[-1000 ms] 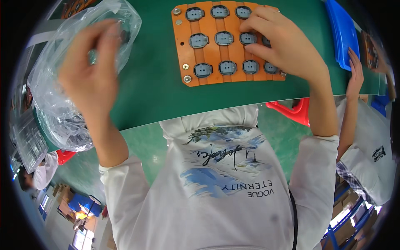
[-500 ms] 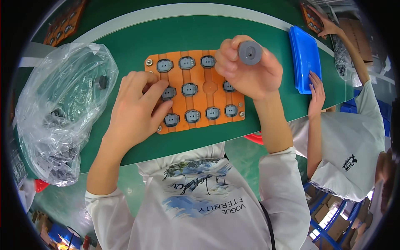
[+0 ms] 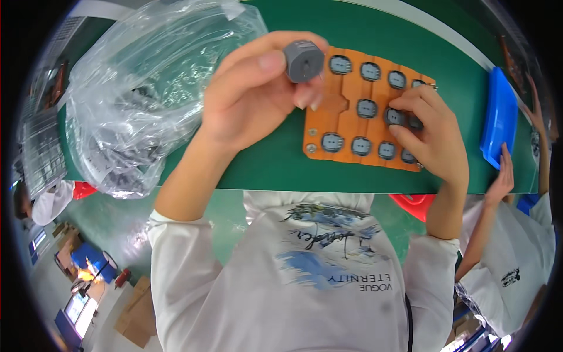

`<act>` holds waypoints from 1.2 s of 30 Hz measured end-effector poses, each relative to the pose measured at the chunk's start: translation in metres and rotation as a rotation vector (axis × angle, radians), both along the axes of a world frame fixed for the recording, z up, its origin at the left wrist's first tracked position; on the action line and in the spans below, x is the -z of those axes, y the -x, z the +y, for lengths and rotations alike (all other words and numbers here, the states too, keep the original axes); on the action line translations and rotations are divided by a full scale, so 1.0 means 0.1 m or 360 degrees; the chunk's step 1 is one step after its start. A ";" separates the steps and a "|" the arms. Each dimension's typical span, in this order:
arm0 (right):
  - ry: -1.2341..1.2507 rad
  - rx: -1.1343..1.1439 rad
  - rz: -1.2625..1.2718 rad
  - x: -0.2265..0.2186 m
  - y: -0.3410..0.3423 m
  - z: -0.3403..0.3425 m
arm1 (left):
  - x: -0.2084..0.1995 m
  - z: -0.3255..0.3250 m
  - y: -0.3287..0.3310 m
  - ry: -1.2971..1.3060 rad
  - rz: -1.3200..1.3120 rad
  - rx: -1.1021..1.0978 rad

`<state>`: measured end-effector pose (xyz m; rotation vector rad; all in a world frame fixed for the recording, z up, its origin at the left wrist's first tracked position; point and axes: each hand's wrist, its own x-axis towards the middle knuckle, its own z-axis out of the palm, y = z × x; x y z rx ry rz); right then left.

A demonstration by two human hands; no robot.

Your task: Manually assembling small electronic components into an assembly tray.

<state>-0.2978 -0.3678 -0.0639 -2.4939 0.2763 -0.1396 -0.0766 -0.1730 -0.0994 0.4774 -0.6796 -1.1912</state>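
Note:
My left hand (image 3: 249, 94) is raised at the near-left side of the orange tray (image 3: 352, 126). It grips a dark grey round part (image 3: 305, 63), tilted so that an end face with a small dark slot shows. Low over the tray's right half is my right hand (image 3: 431, 132). Its thumb and fingertips close around another grey round part (image 3: 394, 116) seated in the middle row. Similar grey parts with pale, dotted faces (image 3: 367, 108) sit in most other pockets. The middle row's left pocket (image 3: 335, 104) is bare orange. My right hand partly hides the parts at the right edge.
A clear plastic bag (image 3: 135, 111) holding dark parts lies on the green table (image 3: 264, 167) at left. Toward the right is a blue tray (image 3: 500, 117), with a co-worker's hand (image 3: 502, 176) at its near edge. A red object (image 3: 415, 205) shows below the table edge.
My left hand has lifted a grey part out of the middle row's left pocket. My right hand has lowered its part into the formerly bare middle-row pocket. The whole view has shifted left.

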 end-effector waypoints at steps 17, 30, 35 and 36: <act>0.0257 -0.0207 -0.0116 0.08 -0.03 -0.05 | 0.04 0.03 -0.05 0.0078 0.0126 0.0197; 0.0233 -0.0185 -0.0059 0.07 0.03 -0.09 | 0.06 0.04 -0.02 0.0090 -0.0032 0.0129; 0.0306 -0.0146 -0.0074 0.08 0.03 -0.07 | -0.04 0.07 0.11 -0.0100 -0.0359 -0.0105; 0.0305 -0.0183 -0.0159 0.12 0.03 -0.08 | -0.07 0.08 0.21 -0.0317 -0.0603 -0.0320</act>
